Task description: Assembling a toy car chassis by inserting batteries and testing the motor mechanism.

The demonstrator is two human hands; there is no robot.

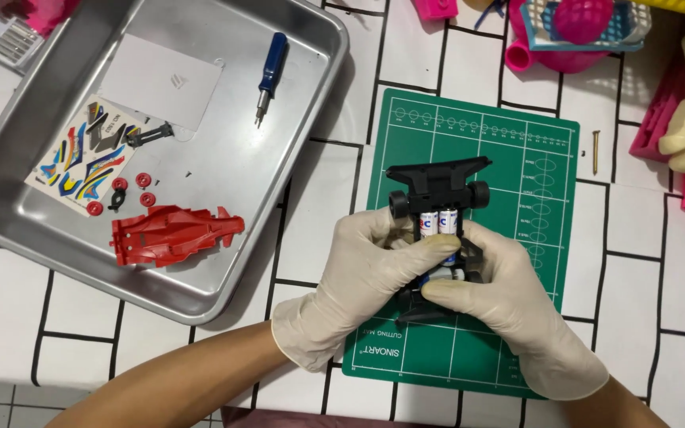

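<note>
Both my hands wear pale latex gloves and hold a black toy car chassis (438, 186) over a green cutting mat (549, 158). My left hand (358, 277) grips its left side, thumb across the middle. My right hand (509, 309) grips its right side and rear, thumb by the small motor. Two white batteries (438, 223) sit side by side in the chassis. Black wheels show at the front end.
A metal tray (295, 103) at the left holds a red car body shell (172, 235), a sticker sheet (85, 154), small red parts, a blue-handled screwdriver (271, 71) and a white sheet. A screw (595, 150) lies right of the mat. Pink and yellow toys crowd the top right.
</note>
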